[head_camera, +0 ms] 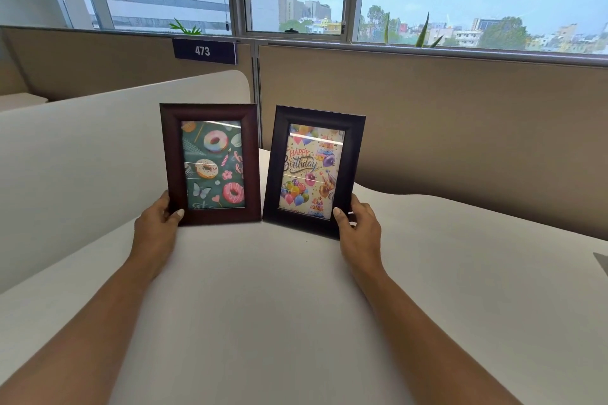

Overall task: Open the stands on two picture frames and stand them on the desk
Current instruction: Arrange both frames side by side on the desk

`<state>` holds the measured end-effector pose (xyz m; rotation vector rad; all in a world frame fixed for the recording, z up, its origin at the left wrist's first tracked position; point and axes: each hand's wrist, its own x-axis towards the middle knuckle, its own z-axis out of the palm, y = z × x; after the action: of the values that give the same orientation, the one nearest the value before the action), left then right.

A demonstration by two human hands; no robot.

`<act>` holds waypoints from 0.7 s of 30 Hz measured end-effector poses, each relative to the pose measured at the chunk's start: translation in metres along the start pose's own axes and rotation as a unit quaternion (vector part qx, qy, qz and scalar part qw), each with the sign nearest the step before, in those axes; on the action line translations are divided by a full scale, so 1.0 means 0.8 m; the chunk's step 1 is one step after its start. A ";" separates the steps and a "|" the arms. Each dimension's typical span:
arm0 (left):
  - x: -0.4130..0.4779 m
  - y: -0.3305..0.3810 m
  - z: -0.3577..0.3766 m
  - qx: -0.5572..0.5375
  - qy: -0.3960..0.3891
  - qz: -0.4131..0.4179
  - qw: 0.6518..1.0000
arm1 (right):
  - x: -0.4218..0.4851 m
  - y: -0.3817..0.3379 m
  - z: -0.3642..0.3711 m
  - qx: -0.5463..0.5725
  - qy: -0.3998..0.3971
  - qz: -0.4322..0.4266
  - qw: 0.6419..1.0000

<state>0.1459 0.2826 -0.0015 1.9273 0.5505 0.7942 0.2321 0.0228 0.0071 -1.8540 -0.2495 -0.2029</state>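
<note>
Two picture frames stand upright side by side on the white desk (263, 289), facing me. The brown frame (210, 112) on the left holds a doughnut picture. The black frame (353, 154) on the right holds a "Happy Birthday" picture with balloons and tilts slightly to the right. My left hand (158, 227) grips the brown frame's lower left corner, thumb on the front. My right hand (358, 227) grips the black frame's lower right corner, thumb on the front. Both stands are hidden behind the frames.
A white curved divider (82, 158) runs along the left of the desk. Beige partition panels (427, 125) stand behind, one bearing a sign "473" (204, 51). Windows rise above them. A grey object's corner (602, 261) shows at the right edge.
</note>
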 end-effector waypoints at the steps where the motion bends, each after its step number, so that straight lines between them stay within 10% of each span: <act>1: 0.001 -0.001 0.000 0.001 -0.001 -0.003 1.000 | 0.000 0.000 0.000 0.001 -0.002 -0.002 1.000; 21: -0.005 0.004 -0.001 0.008 -0.029 0.003 1.000 | -0.008 0.006 -0.001 0.010 0.004 -0.006 1.000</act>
<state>0.1429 0.2790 0.0002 1.9600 0.5178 0.7372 0.2272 0.0200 0.0017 -1.8325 -0.2559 -0.2152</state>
